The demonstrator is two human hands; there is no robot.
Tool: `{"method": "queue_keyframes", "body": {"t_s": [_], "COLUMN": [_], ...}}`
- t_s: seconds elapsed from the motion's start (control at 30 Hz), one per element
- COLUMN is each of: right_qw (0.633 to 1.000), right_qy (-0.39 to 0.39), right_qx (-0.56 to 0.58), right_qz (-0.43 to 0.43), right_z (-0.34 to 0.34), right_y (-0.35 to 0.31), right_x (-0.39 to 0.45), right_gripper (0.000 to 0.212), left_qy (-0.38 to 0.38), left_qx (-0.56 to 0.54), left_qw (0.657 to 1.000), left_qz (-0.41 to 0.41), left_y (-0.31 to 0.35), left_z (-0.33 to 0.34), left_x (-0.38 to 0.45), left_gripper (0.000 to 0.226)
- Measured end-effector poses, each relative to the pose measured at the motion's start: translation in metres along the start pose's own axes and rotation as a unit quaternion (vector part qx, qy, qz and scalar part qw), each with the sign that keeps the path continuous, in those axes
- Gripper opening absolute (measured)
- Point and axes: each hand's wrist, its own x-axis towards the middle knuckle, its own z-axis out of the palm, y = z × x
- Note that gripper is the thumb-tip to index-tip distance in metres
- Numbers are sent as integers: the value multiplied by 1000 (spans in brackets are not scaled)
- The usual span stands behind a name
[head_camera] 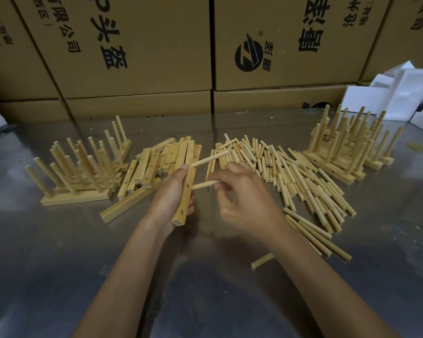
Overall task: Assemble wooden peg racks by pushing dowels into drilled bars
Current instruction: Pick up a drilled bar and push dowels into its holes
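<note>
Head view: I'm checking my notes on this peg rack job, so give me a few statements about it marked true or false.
1. The left hand grips a drilled bar. True.
2. The right hand holds nothing. False: it pinches a dowel at the bar.
3. One dowel already sticks out of the bar's top hole. True.
4. The loose dowels lie left of the hands. False: they lie to the right.
5. Finished racks stand on both sides of the table. True.
</note>
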Motion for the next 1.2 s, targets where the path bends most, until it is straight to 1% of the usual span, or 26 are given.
{"method": "queue_keyframes", "body": {"t_s": [0.1,0.27,0.43,0.53,0.67,0.9,0.97,1.03,1.1,1.13,1.17,1.2], "right_qw": [1000,999,999,997,988,985,980,965,937,926,924,930], "right_qy": [7,33,49,58,58,50,38,39,74,95,105,101], "right_qx": [7,1,14,49,120,119,153,216,282,292,278,247], "right_qz": [-16,-27,-19,13,76,113,124,145,193,219,240,254], "right_z": [4,7,10,12,17,19,17,13,8,6,4,3], "right_y": [-1,0,1,2,4,7,5,4,8,13,20,27], "right_x": [0,0,-2,-3,-6,-6,-3,0,3,4,6,6], "right_gripper": [21,9,8,10,12,12,16,19,16,15,15,15], "left_qy": [0,1,-1,5,10,27,44,58,75,84,85,80], "left_qx": [6,27,23,20,4,44,65,70,42,13,-24,-62], "left_qw": [1000,1000,999,999,1000,998,996,994,995,996,996,995], "left_qz": [7,17,28,27,23,30,49,63,53,38,19,3], "left_y": [-1,-4,-7,-7,-8,-9,-6,-4,-1,1,3,6], "left_z": [0,6,10,12,12,12,10,6,-1,-5,-9,-13], "left_x": [0,-3,-5,-5,-4,-3,-1,0,3,4,5,6], "left_gripper": [29,26,24,28,32,37,40,41,38,37,37,36]}}
